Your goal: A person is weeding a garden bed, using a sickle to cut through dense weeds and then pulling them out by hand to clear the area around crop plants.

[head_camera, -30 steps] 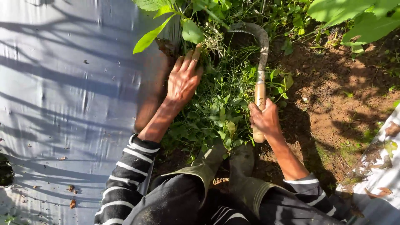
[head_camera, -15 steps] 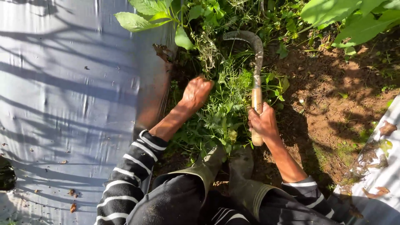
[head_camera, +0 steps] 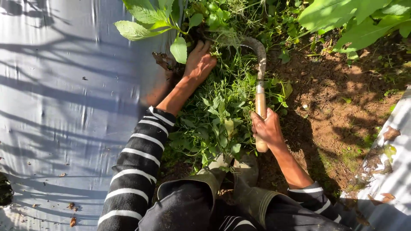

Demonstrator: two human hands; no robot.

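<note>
Left hand [head_camera: 199, 64] has reached forward, gripping leafy weeds [head_camera: 220, 115]; right hand [head_camera: 266, 127] stays clamped on curved wooden-handled sickle [head_camera: 259, 81].

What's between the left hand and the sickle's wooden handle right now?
In the head view, leafy green weeds fill the stretch between the left hand and the sickle.

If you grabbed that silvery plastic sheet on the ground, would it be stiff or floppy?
Probably floppy: the plastic sheet shows wrinkles and sags over the ground. It looks thin, so likely light for its size. Its shiny surface may feel slippery, and the sickle in the right hand could likely tear it.
</note>
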